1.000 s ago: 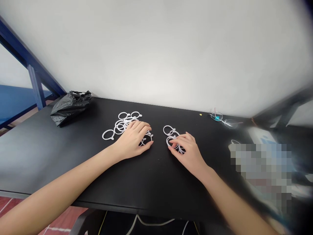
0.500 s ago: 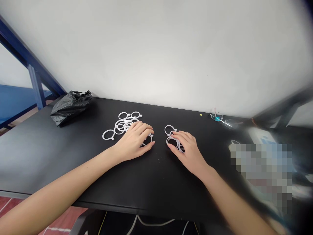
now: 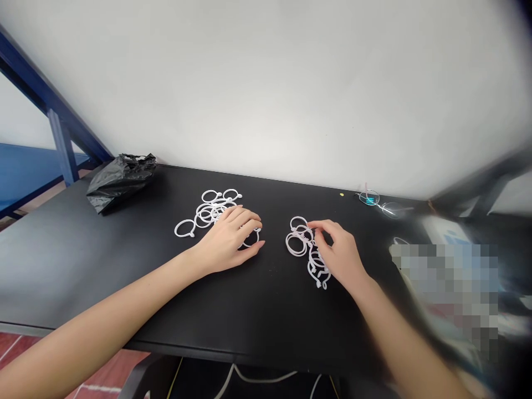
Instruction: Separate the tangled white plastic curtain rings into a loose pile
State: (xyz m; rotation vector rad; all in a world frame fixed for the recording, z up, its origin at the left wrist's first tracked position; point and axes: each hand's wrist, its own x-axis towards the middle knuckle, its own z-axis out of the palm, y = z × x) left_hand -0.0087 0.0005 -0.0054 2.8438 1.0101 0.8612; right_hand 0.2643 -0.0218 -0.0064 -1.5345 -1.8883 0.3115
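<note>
My left hand (image 3: 233, 235) rests over the near right side of a pile of white plastic curtain rings (image 3: 205, 216), fingers curved and thumb apart. One ring (image 3: 254, 239) shows between its thumb and forefinger. My right hand (image 3: 338, 249) is at the right edge of a second group of white rings (image 3: 297, 244), its fingers bent and a gap between thumb and forefinger. The forefinger tip reaches the upper rings; I cannot tell whether it touches them. More rings (image 3: 318, 266) overlap below the thumb, some partly hidden by the hand.
On the black table (image 3: 199, 310) a crumpled black plastic bag (image 3: 120, 180) lies at the back left. Eyeglasses (image 3: 369, 198) sit at the back right, near a tiny yellow bit (image 3: 341, 194). A pixelated package (image 3: 449, 288) lies at right. A white wall (image 3: 266, 100) stands behind.
My right hand has moved right and slightly back from over its group, uncovering more rings, which now spread further right and toward me. My left hand stays in place.
</note>
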